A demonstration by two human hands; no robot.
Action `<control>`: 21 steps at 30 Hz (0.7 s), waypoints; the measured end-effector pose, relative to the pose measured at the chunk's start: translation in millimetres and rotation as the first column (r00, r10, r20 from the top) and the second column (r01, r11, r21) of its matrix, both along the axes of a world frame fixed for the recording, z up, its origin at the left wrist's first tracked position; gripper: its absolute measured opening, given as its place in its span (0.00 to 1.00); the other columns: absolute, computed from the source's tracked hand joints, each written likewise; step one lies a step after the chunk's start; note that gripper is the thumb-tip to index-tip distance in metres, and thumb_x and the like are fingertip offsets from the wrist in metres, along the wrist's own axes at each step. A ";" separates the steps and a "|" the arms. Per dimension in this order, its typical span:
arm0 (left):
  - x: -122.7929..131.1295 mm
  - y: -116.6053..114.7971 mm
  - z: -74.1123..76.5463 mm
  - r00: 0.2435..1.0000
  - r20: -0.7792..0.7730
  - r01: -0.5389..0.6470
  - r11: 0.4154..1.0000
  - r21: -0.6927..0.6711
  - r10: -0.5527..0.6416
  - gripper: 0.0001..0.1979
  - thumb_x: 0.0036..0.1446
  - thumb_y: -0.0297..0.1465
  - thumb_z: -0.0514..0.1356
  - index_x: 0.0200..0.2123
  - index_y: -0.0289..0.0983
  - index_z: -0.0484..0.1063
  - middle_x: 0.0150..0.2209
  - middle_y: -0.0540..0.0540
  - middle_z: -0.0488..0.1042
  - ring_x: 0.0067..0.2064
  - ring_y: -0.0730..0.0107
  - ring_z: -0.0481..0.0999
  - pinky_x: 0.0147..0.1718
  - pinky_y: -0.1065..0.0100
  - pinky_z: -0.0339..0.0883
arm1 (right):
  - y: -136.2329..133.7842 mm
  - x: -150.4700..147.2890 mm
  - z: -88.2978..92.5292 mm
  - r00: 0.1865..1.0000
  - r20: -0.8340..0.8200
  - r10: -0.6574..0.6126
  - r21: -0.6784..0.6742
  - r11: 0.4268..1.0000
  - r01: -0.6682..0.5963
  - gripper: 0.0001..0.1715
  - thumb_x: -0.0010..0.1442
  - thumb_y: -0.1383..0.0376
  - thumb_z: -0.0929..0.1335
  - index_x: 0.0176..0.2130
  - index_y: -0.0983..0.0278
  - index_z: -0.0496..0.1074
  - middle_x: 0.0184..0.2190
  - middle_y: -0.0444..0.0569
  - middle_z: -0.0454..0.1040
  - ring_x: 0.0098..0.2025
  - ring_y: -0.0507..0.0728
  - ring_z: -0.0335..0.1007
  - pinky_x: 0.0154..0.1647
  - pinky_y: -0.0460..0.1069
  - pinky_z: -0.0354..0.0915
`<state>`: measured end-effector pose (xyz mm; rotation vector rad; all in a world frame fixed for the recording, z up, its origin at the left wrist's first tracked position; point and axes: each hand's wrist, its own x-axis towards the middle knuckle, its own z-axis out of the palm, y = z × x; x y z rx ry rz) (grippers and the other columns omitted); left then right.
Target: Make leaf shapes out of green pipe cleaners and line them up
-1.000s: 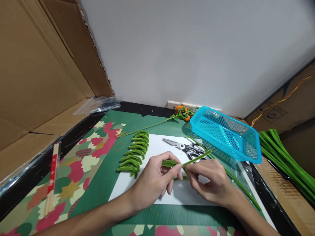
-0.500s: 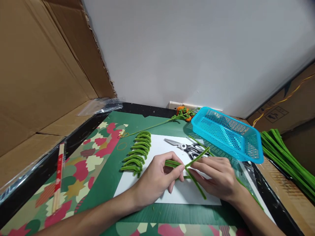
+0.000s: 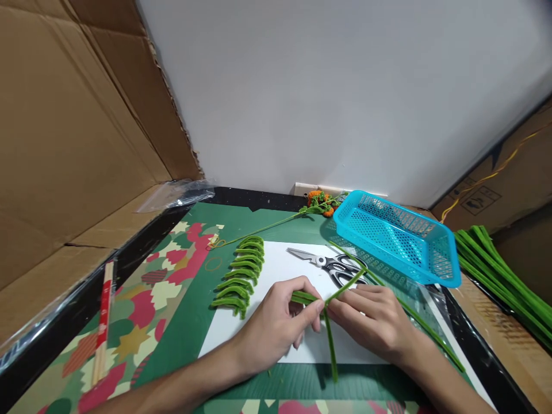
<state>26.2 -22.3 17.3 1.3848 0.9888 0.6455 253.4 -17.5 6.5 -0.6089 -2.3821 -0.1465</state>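
Over a white sheet of paper (image 3: 276, 256), my left hand (image 3: 276, 322) pinches a few green pipe cleaners (image 3: 304, 297) between thumb and fingers. Where they meet its thumb tip, one strand slants up to the right and another green strand (image 3: 332, 351) hangs down. My right hand (image 3: 375, 322) is closed at this same crossing, its fingertips pressed on the pipe cleaners. Behind the hands lie open scissors (image 3: 321, 262) with black and grey handles. Left of the paper, several bent green pipe cleaner pieces (image 3: 245, 264) are lined up in a column.
A blue perforated basket (image 3: 448, 253) stands at the back right, beside an orange flower stem (image 3: 317, 198). Chopsticks in a red wrapper (image 3: 103, 316) lie at the left. A bundle of green pipe cleaners (image 3: 500, 276) is at the far right. Cardboard (image 3: 73, 98) rises at the left.
The lower strand has swung from slanting right to hanging nearly straight down. My right hand has shifted slightly left and down, its fingertips closer to my left thumb.
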 end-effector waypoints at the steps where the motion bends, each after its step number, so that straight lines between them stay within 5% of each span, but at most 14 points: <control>1: 0.0 0.0 -0.2 1.000 -0.020 0.001 1.000 -0.001 -0.001 0.14 0.69 0.43 0.60 0.40 0.38 0.70 0.29 0.50 0.78 0.21 0.77 0.66 0.19 0.74 0.59 | 0.4 -1.6 -1.6 1.000 0.001 0.003 -0.007 1.000 -0.003 0.18 0.76 0.73 0.61 0.37 0.68 0.76 0.23 0.44 0.67 0.23 0.53 0.57 0.26 0.52 0.50; 8: -1.3 2.5 1.3 0.995 -0.098 0.008 1.000 -0.020 -0.010 0.15 0.68 0.45 0.62 0.40 0.38 0.69 0.25 0.53 0.75 0.19 0.79 0.65 0.16 0.78 0.56 | 2.7 -9.7 -3.1 1.000 0.020 -0.016 0.012 1.000 0.015 0.27 0.78 0.72 0.57 0.29 0.66 0.71 0.21 0.43 0.66 0.21 0.52 0.55 0.24 0.52 0.49; 13: -1.0 10.0 0.5 0.995 0.090 -0.033 0.998 -0.050 0.037 0.17 0.65 0.44 0.66 0.35 0.38 0.68 0.23 0.55 0.73 0.16 0.81 0.66 0.14 0.80 0.56 | 1.4 -4.4 3.8 0.996 -0.077 -0.048 0.041 0.998 0.051 0.10 0.74 0.74 0.65 0.45 0.68 0.76 0.28 0.46 0.77 0.25 0.52 0.67 0.26 0.50 0.56; 16: -1.1 11.9 1.3 0.990 0.135 -0.035 0.998 -0.049 0.042 0.16 0.65 0.43 0.67 0.37 0.38 0.69 0.23 0.56 0.72 0.16 0.83 0.65 0.14 0.82 0.55 | 2.3 -1.6 5.3 0.992 -0.116 -0.051 0.050 0.997 0.057 0.11 0.72 0.75 0.66 0.52 0.69 0.74 0.39 0.51 0.83 0.32 0.53 0.77 0.30 0.48 0.64; 21: -0.4 10.2 1.4 0.984 0.174 -0.031 0.995 -0.090 0.046 0.18 0.68 0.48 0.63 0.40 0.38 0.69 0.27 0.55 0.73 0.14 0.84 0.66 0.11 0.83 0.51 | 5.2 -0.6 4.6 0.992 -0.088 -0.091 0.117 0.988 0.102 0.12 0.74 0.74 0.63 0.51 0.70 0.75 0.40 0.53 0.84 0.32 0.54 0.79 0.31 0.49 0.68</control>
